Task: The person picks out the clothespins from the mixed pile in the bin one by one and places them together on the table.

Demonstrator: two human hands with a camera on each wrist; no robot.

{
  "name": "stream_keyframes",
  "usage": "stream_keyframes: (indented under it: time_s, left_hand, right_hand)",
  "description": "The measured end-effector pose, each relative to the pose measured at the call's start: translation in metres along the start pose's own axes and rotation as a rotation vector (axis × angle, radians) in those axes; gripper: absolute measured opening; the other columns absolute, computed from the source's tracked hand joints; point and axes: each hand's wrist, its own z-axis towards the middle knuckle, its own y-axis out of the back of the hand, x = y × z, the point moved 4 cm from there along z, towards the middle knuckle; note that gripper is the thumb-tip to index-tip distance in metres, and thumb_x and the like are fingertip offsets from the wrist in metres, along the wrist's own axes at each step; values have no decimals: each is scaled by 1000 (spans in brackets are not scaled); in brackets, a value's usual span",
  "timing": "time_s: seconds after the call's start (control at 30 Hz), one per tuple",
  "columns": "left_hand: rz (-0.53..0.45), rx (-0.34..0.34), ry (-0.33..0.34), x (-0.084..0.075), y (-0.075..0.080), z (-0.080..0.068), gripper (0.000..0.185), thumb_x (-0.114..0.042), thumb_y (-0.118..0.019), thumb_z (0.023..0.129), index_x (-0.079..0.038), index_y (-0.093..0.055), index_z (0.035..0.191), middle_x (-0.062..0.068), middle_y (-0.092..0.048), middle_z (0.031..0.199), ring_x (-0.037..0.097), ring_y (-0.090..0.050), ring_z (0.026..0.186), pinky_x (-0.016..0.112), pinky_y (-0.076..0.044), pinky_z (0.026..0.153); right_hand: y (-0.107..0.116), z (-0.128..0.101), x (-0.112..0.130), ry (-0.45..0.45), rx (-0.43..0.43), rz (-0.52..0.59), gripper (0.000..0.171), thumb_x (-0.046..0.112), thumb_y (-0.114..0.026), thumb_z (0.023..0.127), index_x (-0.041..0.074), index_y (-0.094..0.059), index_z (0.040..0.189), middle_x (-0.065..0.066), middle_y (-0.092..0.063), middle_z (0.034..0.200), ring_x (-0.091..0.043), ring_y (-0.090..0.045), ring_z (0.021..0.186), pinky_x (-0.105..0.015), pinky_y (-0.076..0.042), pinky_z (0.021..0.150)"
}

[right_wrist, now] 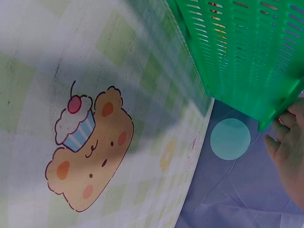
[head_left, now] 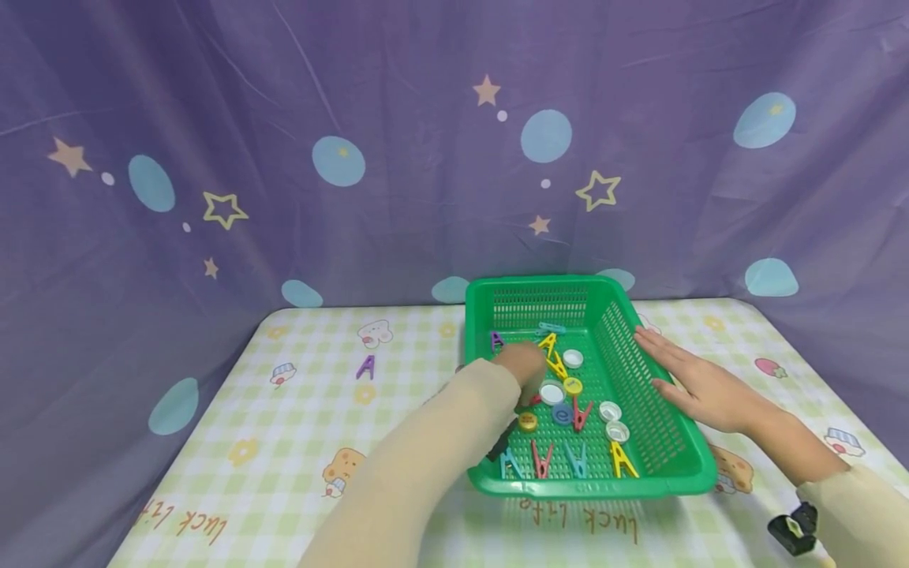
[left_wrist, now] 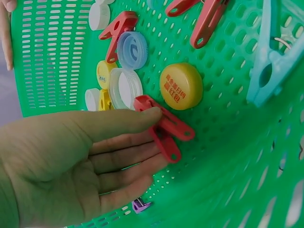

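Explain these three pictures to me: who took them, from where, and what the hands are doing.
No machine here: a person wears three cameras. The head view looks down on a checked tablecloth bearing a green perforated plastic basket of clothes pegs and bottle caps. The left hand, seen by its wrist camera, reaches inside with straight fingers; its fingertip touches a red plastic peg beside a yellow bottle cap. There is no grip yet. The right hand rests flat against the basket's outer wall. A purple peg lies on the cloth.

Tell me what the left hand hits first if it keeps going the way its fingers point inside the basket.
Left hand: the red clothespin, which its top fingertip already touches. Past that, probably the yellow cap, though depth is unclear.
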Motion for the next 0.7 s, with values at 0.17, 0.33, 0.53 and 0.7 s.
stream_keyframes:
  time_s: [0.17, 0.33, 0.53, 0.7]
  left_hand:
    - [-3, 126, 2, 1, 5, -1, 8, -5, -74, 81, -10, -70, 86, 0, -60, 85, 14, -55, 73, 21, -53, 59]
    - [5, 224, -103, 11, 9, 2, 8, -8, -69, 83, -7, -74, 76, 0, -54, 58, 11, -44, 50, 21, -40, 47]
    - [-137, 232, -265, 25, 16, 5, 13, -11, -66, 81, -4, -69, 72, 1, -60, 66, 12, -54, 61, 19, -44, 52]
    - [-283, 195, -335, 33, 21, 3, 15, -13, -65, 83, -6, -68, 71, 1, -64, 74, 14, -63, 74, 22, -57, 68]
  right_hand:
    - [2, 0, 3, 13, -15, -9, 65, 24, -55, 96, 12, -26, 153, -14, -28, 158, -23, -32, 145, -55, -44, 96]
    - [2, 1, 4, 23, -20, -12, 65, 24, -55, 96, 11, -26, 152, -14, -28, 158, -22, -32, 145, -54, -45, 96]
    - [1, 0, 1, 8, -8, 0, 64, 24, -54, 97, 11, -25, 153, -15, -27, 159, -26, -32, 145, -56, -44, 98]
    - [-1, -1, 0, -1, 8, 17, 65, 24, -53, 97, 12, -23, 153, -15, -25, 160, -30, -30, 146, -58, -43, 99]
